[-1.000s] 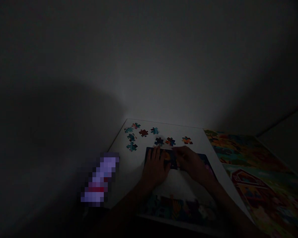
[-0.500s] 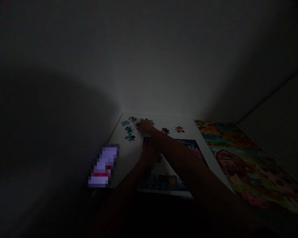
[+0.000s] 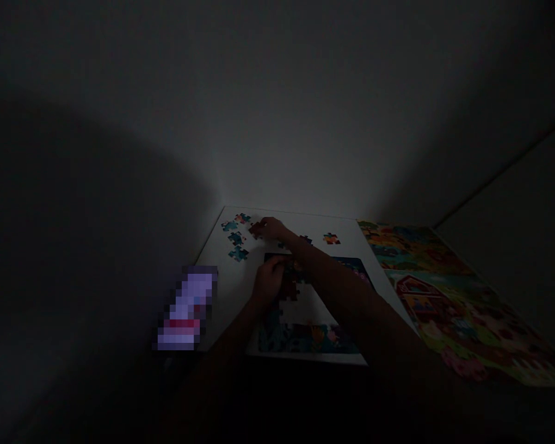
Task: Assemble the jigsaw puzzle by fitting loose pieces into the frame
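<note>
My right hand (image 3: 271, 229) reaches across to the far side of the white board (image 3: 226, 290), its fingertips pinching a dark red jigsaw piece (image 3: 256, 230). My left hand (image 3: 268, 281) rests on the upper edge of a part-built jigsaw puzzle (image 3: 305, 338) in a white-centred frame, and the dim light hides what its fingers touch. Several loose teal pieces (image 3: 237, 253) lie to the left of my right hand. An orange piece (image 3: 332, 238) sits further right.
A colourful farm-scene picture sheet (image 3: 453, 302) lies to the right of the board. A pixelated purple and white object (image 3: 187, 308) lies at the board's left edge. A plain wall rises behind, and the room is dim.
My right hand has moved from the puzzle out to the far loose pieces and now covers the dark red piece. My left hand stays at the puzzle. The view has tilted slightly.
</note>
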Available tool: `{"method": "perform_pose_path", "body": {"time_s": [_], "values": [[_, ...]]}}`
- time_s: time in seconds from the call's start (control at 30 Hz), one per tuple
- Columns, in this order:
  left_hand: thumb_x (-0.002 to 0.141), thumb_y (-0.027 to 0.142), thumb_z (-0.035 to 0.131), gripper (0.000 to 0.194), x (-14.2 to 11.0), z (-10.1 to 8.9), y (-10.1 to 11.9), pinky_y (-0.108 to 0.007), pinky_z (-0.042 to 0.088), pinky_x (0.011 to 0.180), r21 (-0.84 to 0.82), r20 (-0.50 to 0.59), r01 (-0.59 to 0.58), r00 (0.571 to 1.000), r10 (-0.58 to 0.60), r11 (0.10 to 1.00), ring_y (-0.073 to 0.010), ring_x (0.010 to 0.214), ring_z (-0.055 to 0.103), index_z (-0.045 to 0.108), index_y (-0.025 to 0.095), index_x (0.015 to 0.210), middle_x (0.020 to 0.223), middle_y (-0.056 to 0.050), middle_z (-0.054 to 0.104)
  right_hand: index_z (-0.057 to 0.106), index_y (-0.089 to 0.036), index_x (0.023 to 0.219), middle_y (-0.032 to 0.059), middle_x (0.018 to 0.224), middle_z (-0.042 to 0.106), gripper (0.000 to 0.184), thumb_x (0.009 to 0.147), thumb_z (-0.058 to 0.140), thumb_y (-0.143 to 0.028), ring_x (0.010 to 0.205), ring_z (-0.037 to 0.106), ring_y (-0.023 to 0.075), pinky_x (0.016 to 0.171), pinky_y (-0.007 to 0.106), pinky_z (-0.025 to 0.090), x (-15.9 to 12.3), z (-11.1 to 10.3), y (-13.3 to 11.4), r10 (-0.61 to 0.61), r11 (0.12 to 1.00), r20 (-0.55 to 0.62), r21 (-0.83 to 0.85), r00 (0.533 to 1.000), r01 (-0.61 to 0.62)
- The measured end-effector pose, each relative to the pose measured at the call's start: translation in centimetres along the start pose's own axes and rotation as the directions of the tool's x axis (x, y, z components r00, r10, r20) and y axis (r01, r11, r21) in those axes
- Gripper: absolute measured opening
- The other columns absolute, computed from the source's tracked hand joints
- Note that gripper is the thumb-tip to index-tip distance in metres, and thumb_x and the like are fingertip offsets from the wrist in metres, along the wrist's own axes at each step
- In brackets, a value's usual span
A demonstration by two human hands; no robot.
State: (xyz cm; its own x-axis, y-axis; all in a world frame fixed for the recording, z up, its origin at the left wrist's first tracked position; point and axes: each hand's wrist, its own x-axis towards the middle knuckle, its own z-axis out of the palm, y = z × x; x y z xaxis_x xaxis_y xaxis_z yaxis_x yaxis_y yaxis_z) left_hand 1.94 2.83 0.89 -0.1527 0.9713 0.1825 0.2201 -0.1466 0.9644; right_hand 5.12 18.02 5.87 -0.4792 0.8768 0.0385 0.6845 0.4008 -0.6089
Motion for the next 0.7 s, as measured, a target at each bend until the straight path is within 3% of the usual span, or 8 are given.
{"method": "perform_pose_path", "body": {"time_s": [0.13, 0.2, 0.27, 0.33, 0.4, 0.5, 0.6, 0.7], "values": [[0.082, 0.014, 0.048, 0.025, 0.0, 0.1, -0.2, -0.032, 0.051, 0.088, -0.021, -0.039, 0.036, 0.999, -0.037, 0.999, -0.0189, 0.091, 0.068, 0.071, 0.020, 0.086, 0.093, -0.001, 0.075, 0.066, -0.015, 0.097, 0.0085, 0.099, 0.074, 0.020, 0.092, 0.052, -0.028, 0.087, 0.067, 0.0173, 0.073, 0.027, 0.051, -5.0, -2.1, 2.8, -0.004, 0.996, -0.068, 0.086, 0.998, 0.009], [0.080, 0.014, 0.048, 0.024, 0.0, 0.1, -0.2, -0.031, 0.051, 0.087, -0.034, -0.049, 0.045, 0.998, -0.046, 0.998, -0.0185, 0.090, 0.068, 0.071, 0.021, 0.083, 0.091, -0.001, 0.075, 0.063, -0.016, 0.104, 0.0074, 0.099, 0.074, 0.023, 0.091, 0.053, -0.032, 0.084, 0.068, 0.0168, 0.071, 0.026, 0.052, -8.1, -3.4, 5.3, -0.024, 0.968, -0.115, 0.246, 0.993, 0.052], [0.079, 0.014, 0.049, 0.023, 0.0, 0.0, -0.2, -0.031, 0.050, 0.086, -0.045, -0.047, 0.047, 0.998, -0.049, 0.998, -0.0183, 0.089, 0.068, 0.071, 0.021, 0.080, 0.088, 0.000, 0.075, 0.062, -0.017, 0.103, 0.0073, 0.094, 0.075, 0.024, 0.086, 0.058, -0.034, 0.081, 0.068, 0.0175, 0.067, 0.026, 0.052, -10.6, -4.8, 8.1, 0.033, 0.928, -0.146, 0.372, 0.989, 0.024], [0.078, 0.016, 0.049, 0.022, -0.1, -0.1, 0.1, -0.031, 0.050, 0.085, -0.053, -0.040, 0.048, 0.998, -0.050, 0.997, -0.0186, 0.088, 0.068, 0.071, 0.022, 0.077, 0.086, 0.000, 0.075, 0.062, -0.017, 0.103, 0.0089, 0.096, 0.075, 0.025, 0.084, 0.060, -0.033, 0.079, 0.068, 0.0178, 0.065, 0.026, 0.052, -12.2, -6.3, 10.5, 0.144, 0.922, -0.160, 0.379, 0.976, -0.074], [0.077, 0.018, 0.050, 0.021, -0.2, -0.1, 0.3, -0.032, 0.050, 0.084, -0.059, -0.034, 0.051, 0.998, -0.053, 0.997, -0.0194, 0.087, 0.068, 0.071, 0.022, 0.076, 0.085, 0.000, 0.075, 0.064, -0.016, 0.102, 0.0109, 0.097, 0.075, 0.023, 0.084, 0.059, -0.029, 0.077, 0.068, 0.0180, 0.065, 0.027, 0.052, -12.9, -7.7, 12.3, 0.237, 0.925, -0.165, 0.340, 0.957, -0.170], [0.075, 0.023, 0.051, 0.020, -0.3, -0.2, 0.7, -0.033, 0.049, 0.085, -0.068, -0.034, 0.060, 0.997, -0.063, 0.996, -0.0206, 0.086, 0.068, 0.071, 0.022, 0.076, 0.084, -0.001, 0.074, 0.067, -0.015, 0.097, 0.0108, 0.094, 0.076, 0.019, 0.083, 0.057, -0.023, 0.077, 0.069, 0.0181, 0.066, 0.027, 0.053, -12.6, -8.9, 13.7, 0.277, 0.927, -0.147, 0.302, 0.949, -0.224], [0.073, 0.027, 0.053, 0.019, -0.5, -0.3, 0.9, -0.033, 0.049, 0.085, -0.081, -0.041, 0.080, 0.996, -0.083, 0.994, -0.0209, 0.086, 0.067, 0.072, 0.022, 0.077, 0.083, -0.001, 0.074, 0.069, -0.016, 0.093, 0.0075, 0.090, 0.076, 0.016, 0.080, 0.062, -0.021, 0.079, 0.069, 0.0181, 0.069, 0.026, 0.052, -11.6, -9.0, 14.2, 0.276, 0.939, -0.117, 0.247, 0.954, -0.241], [0.074, 0.032, 0.055, 0.020, -0.6, -0.5, 1.1, -0.030, 0.051, 0.074, -0.099, -0.057, 0.125, 0.990, -0.131, 0.987, -0.0200, 0.082, 0.066, 0.071, 0.021, 0.079, 0.082, -0.002, 0.073, 0.069, -0.017, 0.099, 0.0065, 0.093, 0.075, 0.019, 0.081, 0.064, -0.021, 0.085, 0.069, 0.0186, 0.075, 0.026, 0.052, -10.4, -8.8, 14.6, 0.288, 0.949, -0.141, 0.178, 0.947, -0.262]]}}
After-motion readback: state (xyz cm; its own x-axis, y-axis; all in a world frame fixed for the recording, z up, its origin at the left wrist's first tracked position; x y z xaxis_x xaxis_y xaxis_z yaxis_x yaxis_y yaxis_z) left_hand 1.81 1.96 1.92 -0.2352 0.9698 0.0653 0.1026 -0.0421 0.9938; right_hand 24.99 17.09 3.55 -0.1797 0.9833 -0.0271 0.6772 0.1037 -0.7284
